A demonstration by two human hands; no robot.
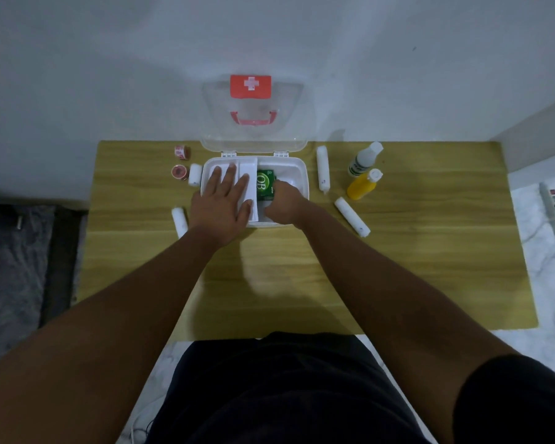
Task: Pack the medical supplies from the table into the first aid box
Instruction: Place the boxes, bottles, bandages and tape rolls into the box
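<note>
- Head view: our left hand [220, 205] lies flat, fingers spread, on the first aid box [297, 168] tray.
- Our right hand [282, 205] fingers curl around the green box [266, 184], just beyond them inside.
- We should seat it flat, then release.

The right hand [281, 205] covers the near right part of the box [303, 177] interior and the near end of the green carton [266, 184]; whether its fingers close on the carton cannot be told. The left hand [220, 203] hides most of the white tray [249, 169]. Bottle [364, 160] label print is too small to read. Both upper arms are cut off by the frame's lower edge.
</note>
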